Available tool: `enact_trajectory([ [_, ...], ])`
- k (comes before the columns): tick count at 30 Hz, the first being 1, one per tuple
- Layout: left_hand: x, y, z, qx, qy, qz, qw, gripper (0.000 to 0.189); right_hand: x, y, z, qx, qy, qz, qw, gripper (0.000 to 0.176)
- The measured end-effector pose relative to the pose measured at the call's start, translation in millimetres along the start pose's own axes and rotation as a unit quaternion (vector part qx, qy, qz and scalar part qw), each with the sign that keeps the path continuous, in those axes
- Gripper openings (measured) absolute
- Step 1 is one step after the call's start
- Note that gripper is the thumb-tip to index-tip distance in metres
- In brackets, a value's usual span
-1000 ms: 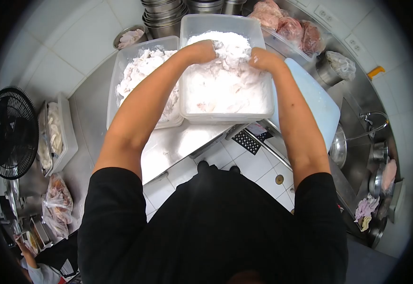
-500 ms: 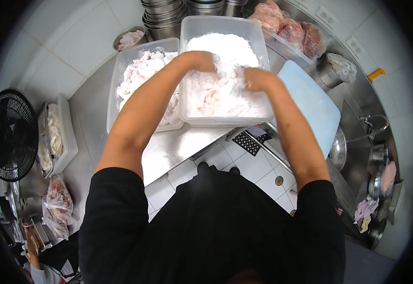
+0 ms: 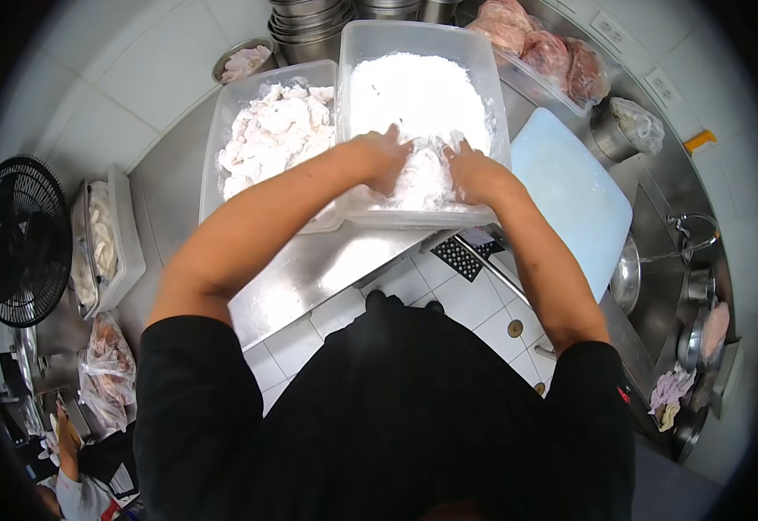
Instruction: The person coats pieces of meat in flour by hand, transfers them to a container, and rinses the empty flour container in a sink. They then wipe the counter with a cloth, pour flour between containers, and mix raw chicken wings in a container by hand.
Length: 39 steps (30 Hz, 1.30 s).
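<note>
Both hands work inside a clear plastic tub [image 3: 502,130] of white flour [image 3: 418,87]. At the left of a heap of floured meat pieces [image 3: 422,181], my left hand [image 3: 386,161] has its fingers spread and dusted white. My right hand [image 3: 476,174] lies against the heap's other side, fingers apart, their tips whitened with flour. The heap sits between the two hands at the tub's near end, its pieces thickly coated. Beside this tub stands a second plastic tub [image 3: 212,165] with many floured meat pieces [image 3: 279,135].
A pale blue cutting board [image 3: 570,191] lies right of the tubs, near a sink with running water. Bagged raw meat [image 3: 546,54] and stacked metal pots [image 3: 309,22] stand behind. A black fan [image 3: 23,241] is at far left. Another person's arm [image 3: 68,447] shows lower left.
My hands have moved nearer to me within the tub, with the meat pieces gathered between them under flour. More flour shows bare at the far end. The view has shifted slightly.
</note>
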<state>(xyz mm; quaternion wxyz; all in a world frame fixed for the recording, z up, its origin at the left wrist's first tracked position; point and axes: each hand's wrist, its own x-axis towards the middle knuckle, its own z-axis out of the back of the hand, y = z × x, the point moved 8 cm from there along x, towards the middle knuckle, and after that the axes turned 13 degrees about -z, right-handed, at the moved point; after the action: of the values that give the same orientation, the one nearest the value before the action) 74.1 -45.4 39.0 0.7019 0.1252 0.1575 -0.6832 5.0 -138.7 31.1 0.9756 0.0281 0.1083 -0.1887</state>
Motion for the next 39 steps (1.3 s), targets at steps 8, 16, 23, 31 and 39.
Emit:
enact_trajectory([
  [8, 34, 64, 42, -0.188, -0.167, -0.025, 0.968, 0.036, 60, -27, 63, 0.150, -0.058, -0.011, 0.987, 0.028],
  [16, 13, 43, 29, -0.098, -0.002, -0.051, 0.994, 0.051, 17, -9, 36, 0.023, 0.079, 0.058, 0.995, 0.030],
  [23, 77, 73, 3, -0.237, -0.216, 0.003, 0.947, 0.041, 47, -1, 22, 0.118, -0.074, 0.000, 0.990, 0.046],
  [31, 16, 69, 53, -0.219, -0.085, 0.074, 0.969, 0.035, 44, -25, 58, 0.118, 0.023, -0.037, 0.992, 0.027],
  [39, 51, 49, 47, -0.181, -0.204, -0.015, 0.962, 0.044, 48, -14, 7, 0.084, -0.006, -0.046, 0.995, 0.042],
])
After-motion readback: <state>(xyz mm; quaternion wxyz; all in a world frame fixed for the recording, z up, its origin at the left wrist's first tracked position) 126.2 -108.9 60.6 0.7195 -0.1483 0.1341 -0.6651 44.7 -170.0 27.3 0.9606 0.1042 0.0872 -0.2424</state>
